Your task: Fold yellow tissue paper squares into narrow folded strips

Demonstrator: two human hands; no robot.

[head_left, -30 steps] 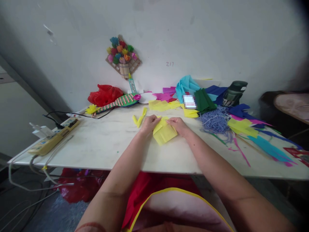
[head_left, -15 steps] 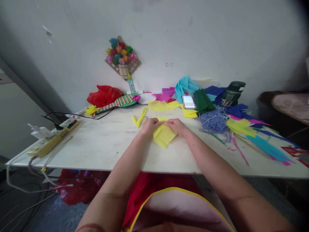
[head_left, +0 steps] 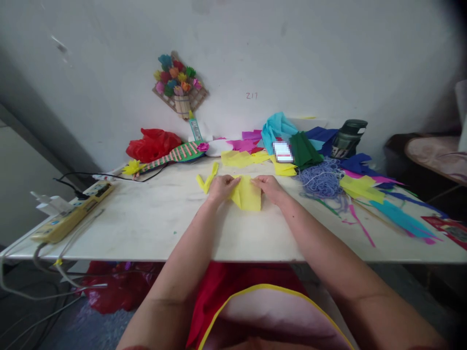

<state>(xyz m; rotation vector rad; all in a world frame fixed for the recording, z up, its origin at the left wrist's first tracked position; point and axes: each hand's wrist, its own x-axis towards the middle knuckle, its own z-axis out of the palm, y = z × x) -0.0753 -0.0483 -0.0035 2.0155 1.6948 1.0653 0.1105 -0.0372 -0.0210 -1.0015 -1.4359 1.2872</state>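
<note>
At the white tabletop (head_left: 146, 218): yellow sheet (head_left: 248, 197) between two hands.
Left hand (head_left: 221, 188) and right hand (head_left: 269, 187), fingers pinched closed, grip its far edge; sheet spreads nearward, neither hand clearly closer, long axis unclear.

Paper (head_left: 248, 195) sits between power strip (head_left: 76, 215) and yarn (head_left: 320, 179).

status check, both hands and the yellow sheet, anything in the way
Left hand and right hand: pinching far part of yellow sheet. Sheet: between hands, unfastened to anything visible. V-shaped yellow strip: beside left hand, off sheet.
</note>
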